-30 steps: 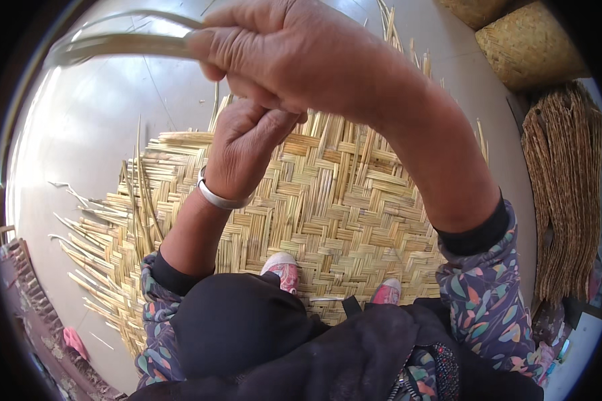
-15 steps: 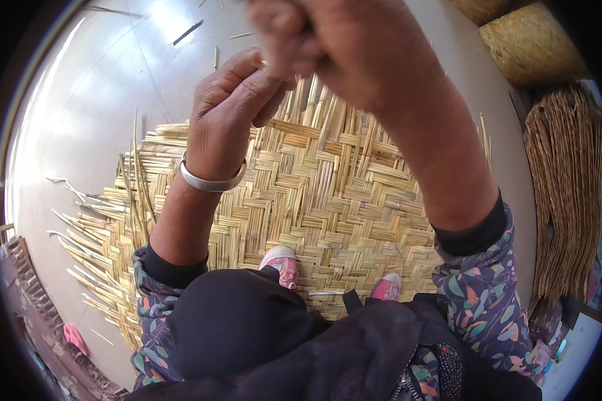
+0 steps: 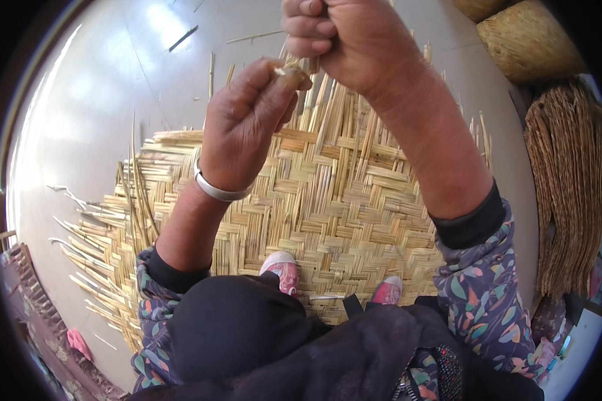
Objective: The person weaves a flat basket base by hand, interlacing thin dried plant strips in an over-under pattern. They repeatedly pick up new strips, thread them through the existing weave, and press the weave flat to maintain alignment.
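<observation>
We hold both hands raised above the woven mat (image 3: 354,207). Our left hand (image 3: 244,123) pinches a thin strip end (image 3: 293,67) between thumb and forefinger; our right hand (image 3: 344,37), fisted just beyond, closes on the same strip, forearm slanting down right.

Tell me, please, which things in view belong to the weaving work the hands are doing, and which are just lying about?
In the work:
- left hand and right hand, pinching a pale reed strip between them
- half-woven reed mat under the feet

Lying about:
- bundle of brown reeds at the right
- round woven basket at the upper right
- loose strips on the floor
- pink cloth at the lower left
</observation>
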Motion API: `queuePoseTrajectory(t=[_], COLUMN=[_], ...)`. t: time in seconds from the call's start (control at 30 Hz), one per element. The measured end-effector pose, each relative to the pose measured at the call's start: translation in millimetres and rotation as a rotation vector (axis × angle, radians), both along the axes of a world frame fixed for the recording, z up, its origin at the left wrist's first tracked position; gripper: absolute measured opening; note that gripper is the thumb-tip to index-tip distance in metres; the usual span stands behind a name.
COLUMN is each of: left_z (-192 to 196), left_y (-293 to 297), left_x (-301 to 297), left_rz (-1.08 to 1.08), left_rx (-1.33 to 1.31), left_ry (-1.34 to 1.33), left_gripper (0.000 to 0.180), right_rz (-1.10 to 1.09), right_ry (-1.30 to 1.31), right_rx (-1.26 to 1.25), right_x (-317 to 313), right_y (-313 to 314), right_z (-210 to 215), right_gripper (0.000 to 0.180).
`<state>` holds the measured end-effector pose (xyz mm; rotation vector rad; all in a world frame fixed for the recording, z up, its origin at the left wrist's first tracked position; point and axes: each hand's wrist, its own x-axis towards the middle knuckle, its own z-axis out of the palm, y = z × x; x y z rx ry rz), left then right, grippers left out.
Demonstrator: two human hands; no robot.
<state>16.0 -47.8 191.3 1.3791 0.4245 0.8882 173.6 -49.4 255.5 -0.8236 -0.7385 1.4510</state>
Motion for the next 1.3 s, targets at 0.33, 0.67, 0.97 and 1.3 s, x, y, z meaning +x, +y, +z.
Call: queuePoseTrajectory(t=[0.33, 0.67, 0.97, 1.3], left_z=[-10.4, -17.1, -21.4, -121.8], left_y=[6.0, 3.3, -12.9, 124.8], left_x=[11.5, 25.4, 11.1, -95.2], left_rz=[0.268, 0.488, 0.114, 1.168], left_rx=[0.245, 0.391, 0.259, -0.657], left_ry=[0.018, 0.067, 0.084, 0.195], left_gripper=[0.011, 0.008, 0.016, 0.056], right_rz=[-0.157, -0.258, -0.313, 0.189], right_ry=[0.138, 0.112, -0.100, -1.333], right_rx=[-0.054, 0.104, 0.079, 0.106], right_x=[-10.3, -21.4, 44.5, -7.2], right_y=[-1.2, -22.8, -4.1, -117.2], right_z=[9.5, -2.8, 22.2, -134.6], right_gripper=[0.022, 0.026, 0.017, 0.028])
